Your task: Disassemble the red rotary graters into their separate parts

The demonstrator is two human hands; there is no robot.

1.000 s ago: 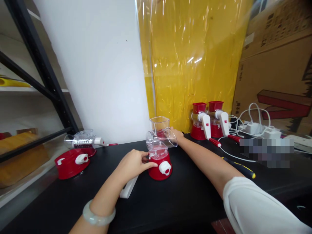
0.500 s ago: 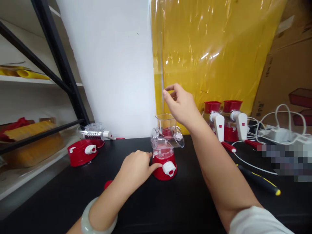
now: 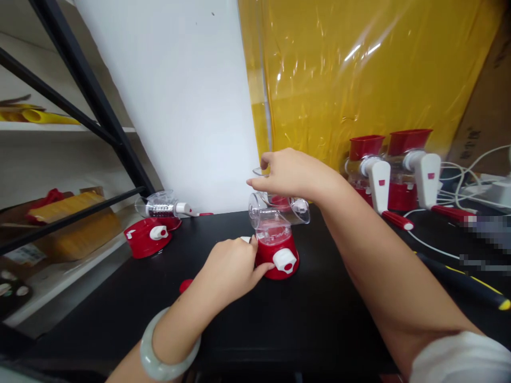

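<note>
A black table [image 3: 319, 330] runs across the bottom, backed by a white wall [image 3: 179, 96] and, upper right, a yellow sheet [image 3: 339, 80]; a black-framed rack [image 3: 85, 82] fills the left edge. The grater [image 3: 277, 234] stands upright at centre. The left hand [image 3: 231, 271] grips its red base, thumb in front beside the white knob. Above, the right hand [image 3: 293, 173] arches over the clear hopper [image 3: 260, 172], thumb and fingers apart; whether it grips, I cannot tell. Centre left, a clear casing [image 3: 170, 195] contains a perforated drum [image 3: 159, 208]. The red hoppers [image 3: 411, 139] at right hide their insides.
</note>
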